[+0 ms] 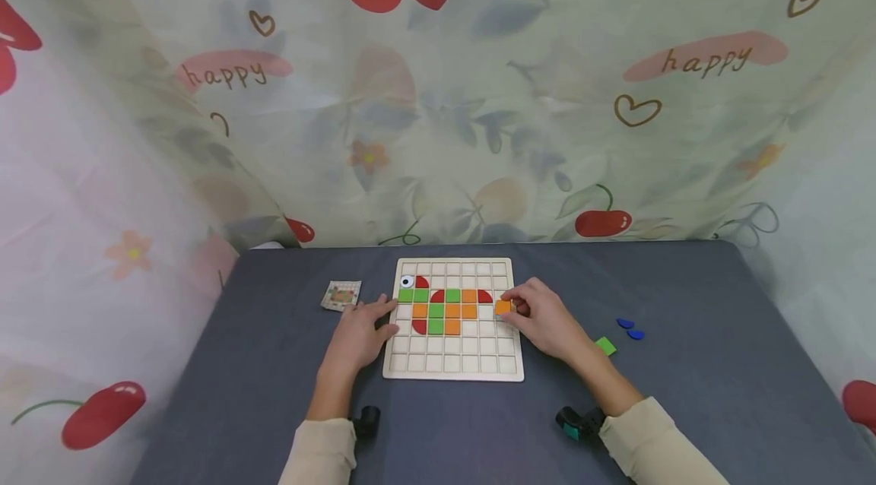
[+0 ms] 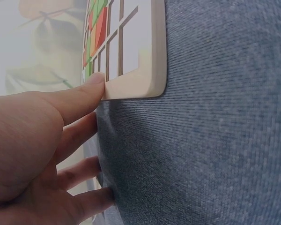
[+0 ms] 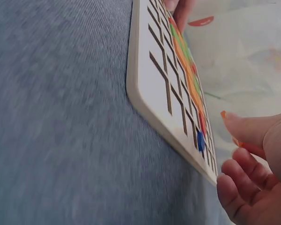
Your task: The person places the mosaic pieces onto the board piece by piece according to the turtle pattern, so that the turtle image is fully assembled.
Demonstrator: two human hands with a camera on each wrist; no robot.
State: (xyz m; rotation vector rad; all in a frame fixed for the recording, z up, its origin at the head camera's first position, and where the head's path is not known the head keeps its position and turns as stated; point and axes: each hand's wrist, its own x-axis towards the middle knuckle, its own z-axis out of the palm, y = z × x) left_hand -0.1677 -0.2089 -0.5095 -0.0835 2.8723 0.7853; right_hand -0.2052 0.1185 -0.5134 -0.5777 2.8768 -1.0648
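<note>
A wooden grid board (image 1: 452,367) lies on the table, with red, green and orange tiles and a round eye piece (image 1: 407,281) set in its cells. My right hand (image 1: 547,318) pinches an orange square tile (image 1: 503,307) between thumb and fingers, above the board's right side. In the right wrist view only orange slivers of that tile show at the fingertips, and a blue piece (image 3: 200,141) sits on the board near them. At the board's left edge rests my left hand (image 1: 359,337), its thumb touching the rim (image 2: 131,89) and its fingers extended.
Left of the board lies a small picture card (image 1: 341,296). Two blue pieces (image 1: 635,334) and a green tile (image 1: 605,346) lie on the dark table (image 1: 465,432) to the right, the green one partly behind my right forearm. A patterned curtain (image 1: 479,166) hangs behind.
</note>
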